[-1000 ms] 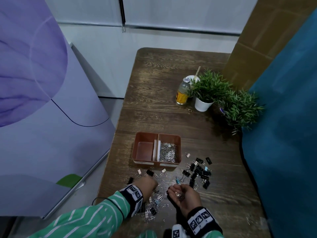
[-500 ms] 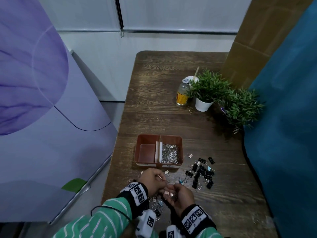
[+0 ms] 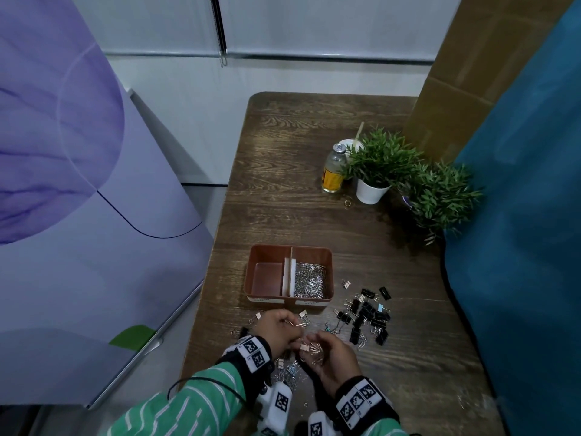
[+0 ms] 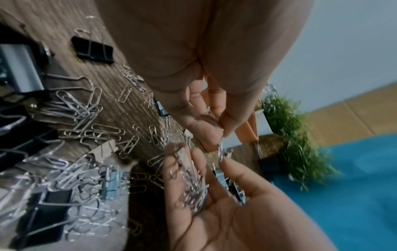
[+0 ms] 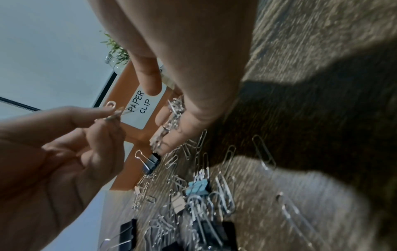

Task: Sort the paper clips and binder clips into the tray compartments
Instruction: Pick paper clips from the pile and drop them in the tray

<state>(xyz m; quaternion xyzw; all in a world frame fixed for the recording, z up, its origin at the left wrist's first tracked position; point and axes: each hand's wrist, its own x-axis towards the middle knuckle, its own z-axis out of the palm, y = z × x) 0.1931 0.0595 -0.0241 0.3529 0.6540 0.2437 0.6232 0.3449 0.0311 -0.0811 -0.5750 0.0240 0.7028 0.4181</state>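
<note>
Looking down from the head view, your left hand (image 3: pixel 278 330) sits at lower centre, fingertips pinching a paper clip (image 3: pixel 298 324). Your right hand (image 3: pixel 333 357), just to its right, lies palm up and cupped round a bunch of paper clips (image 3: pixel 314 350). Above both hands stands the tray (image 3: pixel 251 278); its right compartment holds a bed of silver clips (image 3: pixel 309 280), its left compartment shows bare floor. Black binder clips (image 3: pixel 367 316) lie scattered right of the tray on the wooden table (image 3: pixel 314 215). Two potted plants (image 3: pixel 382 162) and a bottle (image 3: pixel 334 171) stand at upper right.

Left wrist view: your left hand (image 4: pixel 206 105) fills the top, thumb and fingers pressed on a thin clip. Your right hand (image 4: pixel 225 200) at lower centre cradles the bunch (image 4: pixel 193 183). Loose clips and a black binder clip (image 4: pixel 92 51) cover the table at left.

Right wrist view: your left hand (image 5: pixel 71 144) at left pinches its clip (image 5: pixel 114 110) before the tray label (image 5: pixel 142 108), which reads "PAPER CLIP". Your right hand (image 5: pixel 182 76) curls over its bunch at centre. A blue binder clip (image 5: pixel 197 186) lies below among loose clips.
</note>
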